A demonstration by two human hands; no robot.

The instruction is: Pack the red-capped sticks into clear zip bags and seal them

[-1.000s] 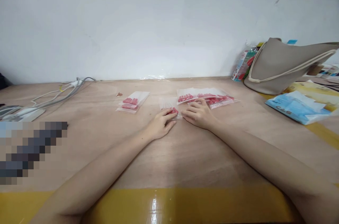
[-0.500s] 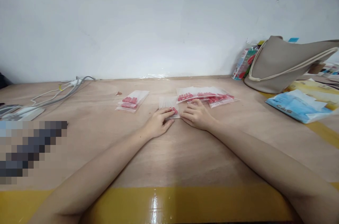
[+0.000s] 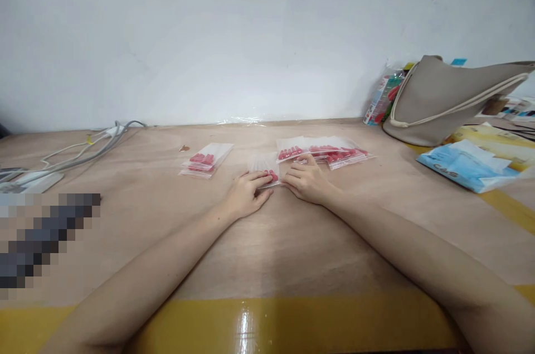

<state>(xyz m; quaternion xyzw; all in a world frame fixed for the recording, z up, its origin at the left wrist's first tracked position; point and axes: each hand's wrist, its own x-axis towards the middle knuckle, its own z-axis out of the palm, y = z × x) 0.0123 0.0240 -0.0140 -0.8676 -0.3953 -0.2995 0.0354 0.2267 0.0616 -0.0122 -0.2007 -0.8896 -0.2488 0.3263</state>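
Observation:
A small clear zip bag [image 3: 262,163] with a few red pieces [image 3: 272,175] in it lies flat in the middle of the table. From the left, my left hand [image 3: 249,193] holds this bag down, its fingers over the near left part and its thumb along the near edge. At the bag's near right corner, my right hand [image 3: 306,181] has its fingers bent and closed on the edge; the fingertips are partly hidden. Just beyond that hand lie several overlapping zip bags [image 3: 321,149] of red pieces. A smaller stack of similar bags [image 3: 206,160] is to the left.
Grey and white cables [image 3: 94,148] run along the far left. Near the wall is a small reddish-brown scrap [image 3: 184,148]. On the right are a grey bag [image 3: 443,100] with a cord, a clear printed package [image 3: 382,98] and a blue tissue pack [image 3: 463,167]. Yellow tape [image 3: 200,323] covers the near edge.
The view has shifted slightly, moving everything a little to the left. Both hands stay at the same small zip bag, with hardly any movement.

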